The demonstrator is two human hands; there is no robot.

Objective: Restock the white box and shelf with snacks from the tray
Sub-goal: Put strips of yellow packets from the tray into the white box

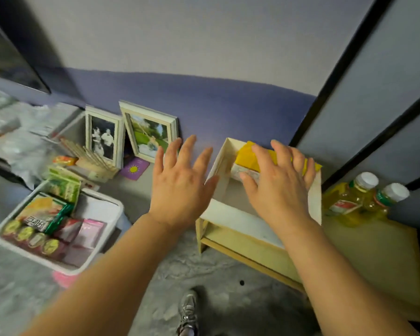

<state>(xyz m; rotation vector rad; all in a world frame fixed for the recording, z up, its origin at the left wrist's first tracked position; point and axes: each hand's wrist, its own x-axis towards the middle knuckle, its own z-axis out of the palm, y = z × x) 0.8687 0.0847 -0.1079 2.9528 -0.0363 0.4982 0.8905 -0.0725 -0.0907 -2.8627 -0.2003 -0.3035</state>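
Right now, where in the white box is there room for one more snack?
The near half of the white box, between the yellow packet and the near wall, is bare. So is the shelf top in front of the yellow bottles. The box's far end is crowded: the right hand rests on the packet.

What I see on the worktop besides the job
Along the back edge a black-and-white photo frame (102, 139) and, just right of it, a colour photo frame (149, 133) stand against the purple wall (228, 105), a purple sun card (134, 168) lying flat at their foot; towards the back right corner two white-capped oil bottles (349, 198) (385, 197) stand side by side
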